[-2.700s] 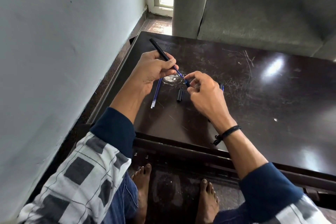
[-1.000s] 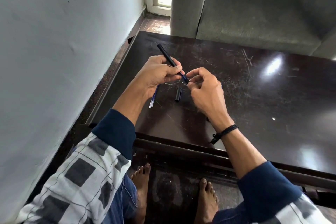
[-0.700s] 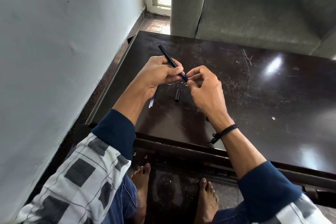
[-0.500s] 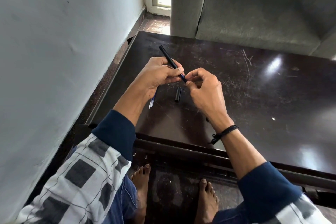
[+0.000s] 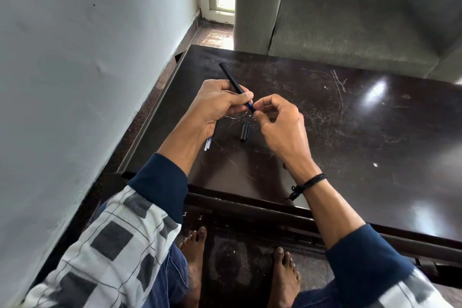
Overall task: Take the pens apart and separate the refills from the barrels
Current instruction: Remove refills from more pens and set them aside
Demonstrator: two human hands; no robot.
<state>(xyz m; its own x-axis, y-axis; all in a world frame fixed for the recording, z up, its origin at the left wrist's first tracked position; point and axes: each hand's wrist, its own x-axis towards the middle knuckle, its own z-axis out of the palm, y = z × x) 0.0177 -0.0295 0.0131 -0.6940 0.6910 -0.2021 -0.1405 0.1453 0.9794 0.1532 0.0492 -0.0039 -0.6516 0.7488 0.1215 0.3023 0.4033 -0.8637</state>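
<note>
Gripping the black barrel (image 5: 231, 79) in left hand (image 5: 220, 102), pinching its blue refill (image 5: 250, 106) with right hand (image 5: 280, 125); closer together than before (less refill showing), so not yet separated.

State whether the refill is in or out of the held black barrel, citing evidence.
Mostly in: only a short blue refill tip shows beyond the barrel, where the right hand pinches it.

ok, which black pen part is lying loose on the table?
The short black piece between the wrists; the long black barrel is gripped in the left hand.
</note>
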